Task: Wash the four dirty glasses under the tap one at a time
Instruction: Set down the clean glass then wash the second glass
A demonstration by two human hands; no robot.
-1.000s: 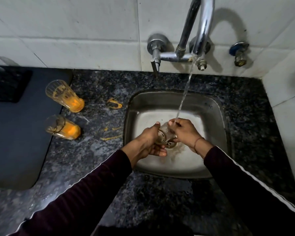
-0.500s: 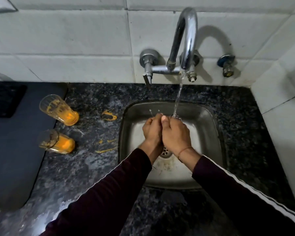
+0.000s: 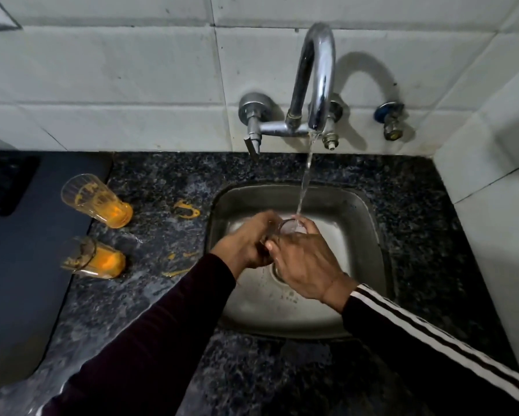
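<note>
Over the steel sink [image 3: 369, 235] I hold a clear glass [image 3: 291, 227] with its mouth up under the running stream from the chrome tap [image 3: 319, 76]. My left hand [image 3: 246, 244] wraps the glass from the left side. My right hand [image 3: 307, 265] covers it from the right and front, so only the rim shows. Two dirty glasses with orange residue lie on their sides on the counter to the left: one further back [image 3: 98, 201], one nearer [image 3: 92, 259].
Orange smears [image 3: 187, 209] mark the dark speckled granite counter [image 3: 162, 295] between the glasses and the sink. A dark mat [image 3: 21, 280] covers the counter's left part. White tiled walls rise behind and on the right, with a valve [image 3: 390, 121] beside the tap.
The glass went from low near the drain up into the stream. My hands were clasped tight around it half a second ago; now they have parted slightly and the rim shows.
</note>
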